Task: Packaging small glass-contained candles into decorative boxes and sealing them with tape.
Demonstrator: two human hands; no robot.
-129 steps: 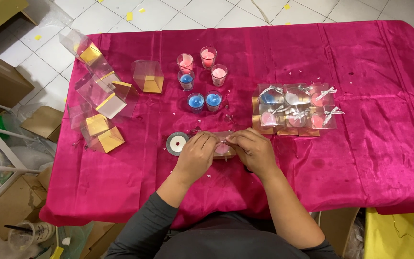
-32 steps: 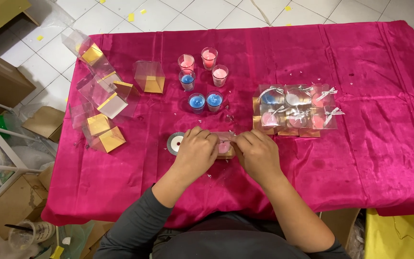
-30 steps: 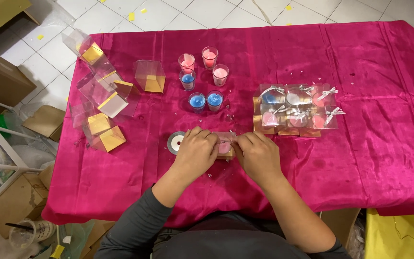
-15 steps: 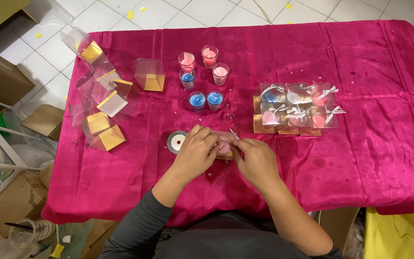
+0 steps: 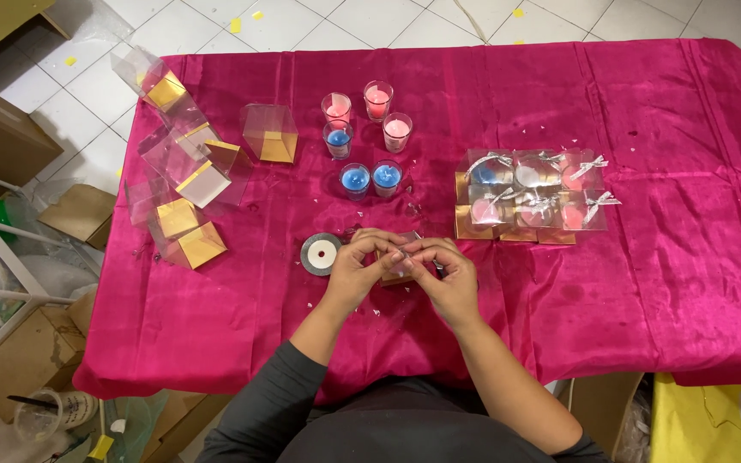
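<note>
Magenta satin tablecloth spreads under everything you work on, with clear gold-based gift boxes scattered far left, tied finished boxes at right and glass votive candles ahead. Your forearms angle inward, meeting near the table's front edge. Your left hand and right hand pinch closed on a small clear box standing upright between them; its long axis is hidden. A ribbon spool lies just left.
</note>
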